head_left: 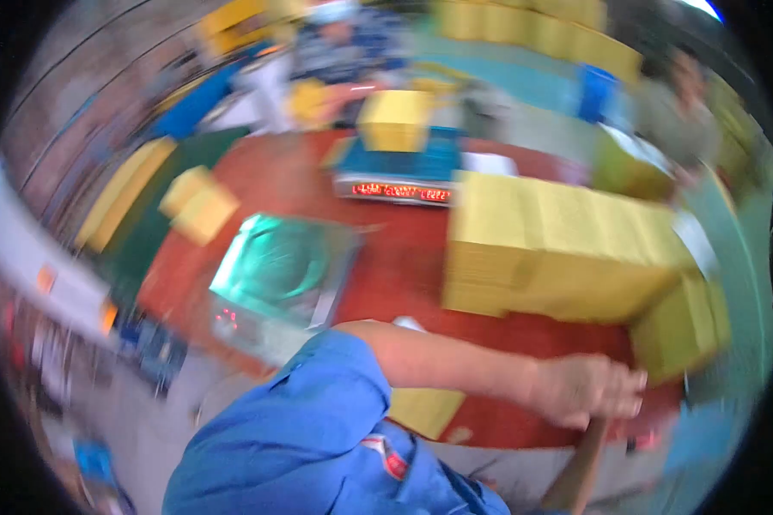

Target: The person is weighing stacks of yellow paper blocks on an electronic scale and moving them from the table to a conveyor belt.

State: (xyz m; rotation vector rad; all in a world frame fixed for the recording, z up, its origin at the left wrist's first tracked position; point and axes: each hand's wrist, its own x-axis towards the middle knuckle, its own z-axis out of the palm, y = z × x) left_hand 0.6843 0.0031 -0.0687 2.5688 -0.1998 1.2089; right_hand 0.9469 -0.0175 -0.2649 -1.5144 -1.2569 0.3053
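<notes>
My left arm, in a blue short sleeve, reaches across the red table toward the right. My left hand (586, 390) is blurred, its fingers stretched toward the right, with nothing visible in them. It lies just left of a short yellow paper stack (680, 330); whether they touch I cannot tell. From below, my right forearm (577, 470) rises to the left hand, which covers my right hand. A long row of yellow paper stacks (567, 249) stands beyond my hands. A yellow sheet or packet (425, 410) lies partly hidden under my left arm.
On the red table (395, 257), a scale with a shiny greenish plate (275, 257) stands left; another with a red display (395, 190) bears a yellow stack (395, 120). Yellow packets (199, 204) lie at the left edge. Co-workers (352, 43) are across and at the far right (683, 112).
</notes>
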